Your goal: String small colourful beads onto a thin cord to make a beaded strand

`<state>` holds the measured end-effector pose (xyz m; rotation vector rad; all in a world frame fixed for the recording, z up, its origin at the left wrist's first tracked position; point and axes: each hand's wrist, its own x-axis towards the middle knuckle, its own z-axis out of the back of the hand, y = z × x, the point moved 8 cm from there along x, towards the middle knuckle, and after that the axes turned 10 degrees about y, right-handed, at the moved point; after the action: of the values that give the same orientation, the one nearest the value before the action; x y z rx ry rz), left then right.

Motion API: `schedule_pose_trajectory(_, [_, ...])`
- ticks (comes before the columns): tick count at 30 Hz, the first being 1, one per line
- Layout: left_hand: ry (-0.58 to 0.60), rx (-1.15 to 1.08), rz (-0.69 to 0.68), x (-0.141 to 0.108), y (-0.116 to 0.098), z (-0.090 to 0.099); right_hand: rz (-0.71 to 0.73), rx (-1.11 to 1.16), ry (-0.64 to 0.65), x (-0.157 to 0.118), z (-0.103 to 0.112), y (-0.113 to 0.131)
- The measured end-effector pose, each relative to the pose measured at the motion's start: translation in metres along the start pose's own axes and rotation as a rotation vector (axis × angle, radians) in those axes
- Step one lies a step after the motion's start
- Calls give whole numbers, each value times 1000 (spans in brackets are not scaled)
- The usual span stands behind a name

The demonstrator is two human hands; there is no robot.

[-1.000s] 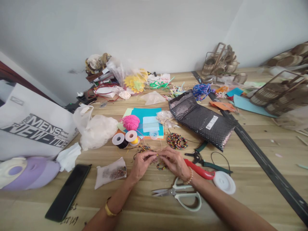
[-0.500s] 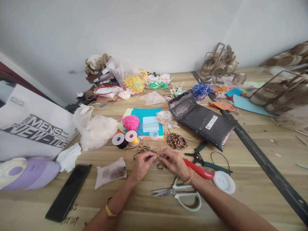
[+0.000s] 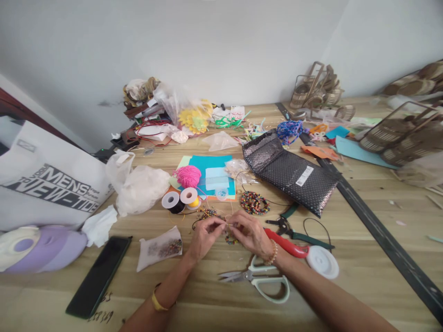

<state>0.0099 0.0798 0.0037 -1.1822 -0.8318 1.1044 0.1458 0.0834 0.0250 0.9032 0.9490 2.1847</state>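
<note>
My left hand and my right hand meet over the table, thumb and fingertips pinched close together. Between them is a thin cord, mostly covered by the fingers, with a string of small multicoloured beads hanging just below. A light thread runs up behind the fingertips. Loose beads lie just beyond my left hand. A coil of beaded bracelets rests beyond my right hand. Scissors with pale green handles lie under my right wrist, blades pointing left.
A small bead bag and a phone lie left. Behind are thread spools, pink yarn and blue paper. Green-handled pliers, a red-handled tool and a black bubble mailer sit right.
Both hands stay in nearly the same place. The fingertips have shifted slightly, and the small yellowish spot seen between them earlier now looks like a thin line.
</note>
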Motion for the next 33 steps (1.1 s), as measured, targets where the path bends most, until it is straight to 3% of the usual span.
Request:
schedule_pose_trajectory(5, [-81,-275,52,-1,10,11,-45,-86,-98,-1,10,-3])
schedule_pose_trajectory(9, [-108,-476,11,1,16,14,-99,-141,-87,-1,10,-7])
schedule_pose_trajectory(16, [-81,-588,-25,3,6,9,-190,-199,-170,-4,16,-18])
schedule_pose_trajectory(21, [-51,-528,-28,3,8,7,-225,12,-194,-4,20,-22])
schedule_pose_trajectory(29, [-68,-197,29,-1,5,11,-328,660,96,2,-12,-21])
schedule_pose_trajectory(33, [-56,-131,29,-3,-6,9,-347,783,125,3,-16,-20])
